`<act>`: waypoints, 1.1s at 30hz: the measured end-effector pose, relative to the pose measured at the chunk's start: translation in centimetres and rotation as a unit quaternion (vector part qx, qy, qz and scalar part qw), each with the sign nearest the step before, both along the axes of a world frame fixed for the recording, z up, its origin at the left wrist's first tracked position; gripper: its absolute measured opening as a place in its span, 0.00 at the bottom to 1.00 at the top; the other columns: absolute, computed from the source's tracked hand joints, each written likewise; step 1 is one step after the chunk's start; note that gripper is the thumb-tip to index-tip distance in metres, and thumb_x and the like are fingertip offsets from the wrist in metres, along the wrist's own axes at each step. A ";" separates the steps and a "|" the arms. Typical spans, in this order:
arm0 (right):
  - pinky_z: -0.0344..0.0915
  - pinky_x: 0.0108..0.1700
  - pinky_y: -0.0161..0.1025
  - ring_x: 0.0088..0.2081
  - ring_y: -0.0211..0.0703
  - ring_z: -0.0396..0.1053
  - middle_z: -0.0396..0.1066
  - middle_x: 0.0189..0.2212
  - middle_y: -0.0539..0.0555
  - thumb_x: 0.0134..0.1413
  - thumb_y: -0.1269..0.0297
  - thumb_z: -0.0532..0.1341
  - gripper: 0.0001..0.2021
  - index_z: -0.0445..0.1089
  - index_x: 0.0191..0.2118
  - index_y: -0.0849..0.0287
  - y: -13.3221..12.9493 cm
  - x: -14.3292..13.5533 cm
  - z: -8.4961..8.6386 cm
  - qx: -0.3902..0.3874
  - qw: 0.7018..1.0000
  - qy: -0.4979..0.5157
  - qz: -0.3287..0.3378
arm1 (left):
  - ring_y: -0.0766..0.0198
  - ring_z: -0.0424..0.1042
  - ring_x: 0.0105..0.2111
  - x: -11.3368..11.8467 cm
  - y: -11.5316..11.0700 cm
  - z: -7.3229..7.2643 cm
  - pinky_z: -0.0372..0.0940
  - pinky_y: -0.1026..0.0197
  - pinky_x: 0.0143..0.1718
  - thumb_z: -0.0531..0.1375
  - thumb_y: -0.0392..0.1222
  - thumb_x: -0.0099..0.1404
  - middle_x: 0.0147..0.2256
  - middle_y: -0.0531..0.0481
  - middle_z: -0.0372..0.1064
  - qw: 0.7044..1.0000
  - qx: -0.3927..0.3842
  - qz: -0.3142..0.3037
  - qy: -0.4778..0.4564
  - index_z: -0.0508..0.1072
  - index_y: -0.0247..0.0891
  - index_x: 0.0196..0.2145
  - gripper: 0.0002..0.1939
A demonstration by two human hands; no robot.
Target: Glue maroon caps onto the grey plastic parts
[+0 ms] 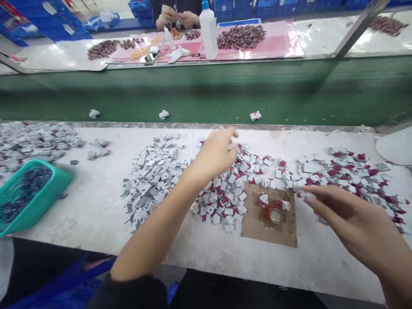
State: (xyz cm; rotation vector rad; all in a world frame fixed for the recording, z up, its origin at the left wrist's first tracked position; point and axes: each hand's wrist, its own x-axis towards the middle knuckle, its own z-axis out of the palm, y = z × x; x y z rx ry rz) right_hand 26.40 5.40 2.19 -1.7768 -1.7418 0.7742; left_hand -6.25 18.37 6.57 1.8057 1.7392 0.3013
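My left hand (pixel 217 152) reaches over a pile of small white and dark red plastic pieces (pixel 222 201). Its fingers are apart, slightly blurred, and I see nothing between them. On the right, my right hand (pixel 349 219) pinches a small white plastic piece (pixel 307 194) between thumb and forefinger. Close to that hand, a brown cardboard square (pixel 257 227) lies on the table. It bears a small round red-sided container (pixel 274 214) with a pale top and a couple of white and red pieces. Left of the middle spreads a heap of white pieces (pixel 154 171).
Another white and red heap (pixel 350 171) lies at the right. A green basket (pixel 58 180) with dark pieces stands at the left. Beyond the table runs a green conveyor belt (pixel 199 94) carrying three small white clusters. Across it, a co-worker's hands (pixel 177 17) are near a white bottle (pixel 209 34).
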 end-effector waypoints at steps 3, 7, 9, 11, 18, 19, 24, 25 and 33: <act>0.88 0.40 0.44 0.38 0.55 0.90 0.91 0.46 0.57 0.69 0.35 0.72 0.22 0.90 0.51 0.45 -4.8 1.5 -2.6 -0.028 0.998 0.042 -0.040 | 0.35 0.69 0.73 -4.9 -5.6 0.3 0.67 0.34 0.74 0.57 0.40 0.82 0.66 0.35 0.79 0.997 0.006 0.050 0.053 0.81 0.38 0.63 0.19; 0.90 0.42 0.43 0.43 0.58 0.92 0.91 0.50 0.58 0.68 0.37 0.73 0.21 0.90 0.50 0.48 -7.5 3.0 -4.4 -0.063 0.997 0.039 -0.026 | 0.27 0.66 0.71 -9.1 -8.6 -0.8 0.66 0.27 0.72 0.59 0.46 0.79 0.63 0.32 0.79 0.975 0.049 0.134 0.168 0.83 0.39 0.62 0.21; 0.89 0.39 0.42 0.40 0.57 0.92 0.91 0.47 0.58 0.69 0.39 0.73 0.19 0.90 0.49 0.48 -7.7 3.0 -4.4 -0.065 0.998 0.017 -0.010 | 0.27 0.67 0.69 -9.9 -8.6 -1.6 0.65 0.27 0.73 0.60 0.48 0.78 0.62 0.30 0.78 0.967 0.076 0.140 0.196 0.83 0.38 0.63 0.22; 0.88 0.35 0.43 0.37 0.56 0.90 0.91 0.45 0.57 0.69 0.38 0.72 0.19 0.90 0.47 0.47 -7.4 2.4 -4.1 -0.025 0.999 0.010 -0.017 | 0.27 0.67 0.68 -10.1 -8.1 -2.5 0.64 0.26 0.74 0.61 0.46 0.77 0.63 0.31 0.78 0.967 0.090 0.129 0.199 0.84 0.40 0.62 0.22; 0.80 0.24 0.45 0.28 0.54 0.86 0.89 0.39 0.55 0.68 0.39 0.73 0.15 0.91 0.45 0.41 -7.0 0.6 -2.9 0.062 0.998 0.014 -0.018 | 0.27 0.70 0.65 -10.4 -6.2 -3.8 0.66 0.25 0.70 0.64 0.46 0.73 0.58 0.36 0.83 0.974 0.118 0.097 0.168 0.84 0.47 0.47 0.10; 0.80 0.24 0.45 0.28 0.54 0.85 0.89 0.38 0.55 0.68 0.41 0.74 0.14 0.91 0.45 0.41 -7.0 0.5 -2.6 0.063 0.998 0.018 -0.026 | 0.27 0.71 0.65 -10.4 -6.3 -3.5 0.67 0.26 0.70 0.64 0.47 0.73 0.57 0.36 0.84 0.975 0.121 0.096 0.160 0.83 0.47 0.47 0.09; 0.86 0.35 0.46 0.37 0.56 0.88 0.88 0.41 0.54 0.69 0.52 0.76 0.07 0.91 0.49 0.39 -7.2 -1.5 -1.3 0.056 0.992 0.092 -0.068 | 0.39 0.82 0.54 -8.5 -9.9 -1.0 0.79 0.37 0.55 0.65 0.51 0.76 0.55 0.41 0.85 0.978 0.170 0.108 0.048 0.80 0.50 0.55 0.13; 0.87 0.36 0.45 0.40 0.56 0.88 0.88 0.42 0.54 0.70 0.54 0.75 0.07 0.91 0.50 0.38 -7.2 -2.1 -1.2 0.054 0.990 0.109 -0.068 | 0.42 0.83 0.50 -7.6 -11.0 -0.6 0.80 0.39 0.51 0.65 0.50 0.76 0.52 0.43 0.86 0.979 0.178 0.096 0.000 0.81 0.52 0.55 0.12; 0.88 0.43 0.46 0.47 0.54 0.88 0.88 0.46 0.55 0.76 0.63 0.72 0.10 0.90 0.55 0.43 -6.9 -5.2 -1.5 0.044 0.983 0.176 -0.021 | 0.54 0.81 0.35 1.1 -20.2 -3.2 0.79 0.52 0.34 0.59 0.31 0.74 0.39 0.50 0.78 0.976 0.079 -0.165 -0.119 0.77 0.46 0.48 0.12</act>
